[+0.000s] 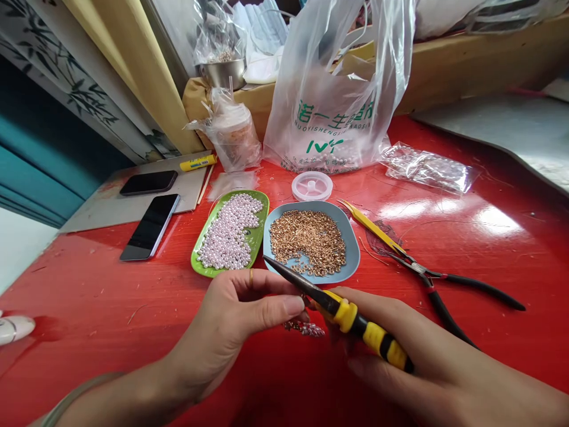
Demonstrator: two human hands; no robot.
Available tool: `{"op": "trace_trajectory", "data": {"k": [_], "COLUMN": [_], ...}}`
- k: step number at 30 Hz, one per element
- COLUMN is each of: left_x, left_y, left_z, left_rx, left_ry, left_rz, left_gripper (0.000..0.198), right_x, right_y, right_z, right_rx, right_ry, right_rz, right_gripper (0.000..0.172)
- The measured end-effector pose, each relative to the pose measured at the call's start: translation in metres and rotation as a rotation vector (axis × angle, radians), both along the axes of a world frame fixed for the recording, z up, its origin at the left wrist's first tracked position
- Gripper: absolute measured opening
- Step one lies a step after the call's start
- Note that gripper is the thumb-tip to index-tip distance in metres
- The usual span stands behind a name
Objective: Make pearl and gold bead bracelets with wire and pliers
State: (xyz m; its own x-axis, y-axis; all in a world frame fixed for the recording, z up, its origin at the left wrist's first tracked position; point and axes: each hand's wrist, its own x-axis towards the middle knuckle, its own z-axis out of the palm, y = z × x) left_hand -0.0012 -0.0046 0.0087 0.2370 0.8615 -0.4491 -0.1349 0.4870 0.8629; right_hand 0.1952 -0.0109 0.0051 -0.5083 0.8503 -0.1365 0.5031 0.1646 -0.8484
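Note:
My left hand (pixel 249 314) pinches a small string of beads (pixel 306 328), pinkish with gold-coloured bits, between thumb and fingers. In my right hand (pixel 391 350) is a pair of needle-nose pliers (pixel 351 314) with yellow and black handles. Its dark jaws point up and left, crossing above my left fingertips. Just beyond the hands, a blue-grey dish (pixel 355 252) holds many small gold-coloured pieces. Left of it, a green dish (pixel 254 240) is filled with pale pink pearl beads. My fingers hide part of where the beads are held.
Black-handled pliers (pixel 448 284) and yellow tweezers (pixel 371 225) lie to the right. Behind the dishes are a round plastic lid (pixel 312 187), a plastic bag (pixel 320 107) and a wrapped cup (pixel 233 127). Two phones (pixel 149 228) rest at left. A clear packet (pixel 429 169) lies back right.

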Motion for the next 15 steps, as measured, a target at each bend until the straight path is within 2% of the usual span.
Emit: {"op": "trace_trajectory", "data": {"k": [4, 6, 8, 15], "left_x": [0.0, 0.0, 0.0, 0.002], "left_y": [0.0, 0.001, 0.001, 0.001], "left_z": [-0.001, -0.001, 0.0, 0.002], "left_rx": [0.009, 0.014, 0.012, -0.02], "left_ry": [-0.042, -0.066, -0.08, -0.07], "left_rz": [-0.036, -0.052, -0.05, -0.017], "left_gripper": [0.004, 0.004, 0.003, 0.003], "right_x": [0.008, 0.01, 0.009, 0.003], "right_y": [-0.001, -0.001, -0.001, -0.002], "right_z": [-0.026, -0.032, -0.029, 0.005], "right_rx": [0.03, 0.035, 0.069, 0.221], "right_ry": [-0.002, -0.029, -0.037, -0.086], "right_rz": [0.05, 0.051, 0.058, -0.009], "right_gripper": [0.054, 0.056, 0.055, 0.052]}}
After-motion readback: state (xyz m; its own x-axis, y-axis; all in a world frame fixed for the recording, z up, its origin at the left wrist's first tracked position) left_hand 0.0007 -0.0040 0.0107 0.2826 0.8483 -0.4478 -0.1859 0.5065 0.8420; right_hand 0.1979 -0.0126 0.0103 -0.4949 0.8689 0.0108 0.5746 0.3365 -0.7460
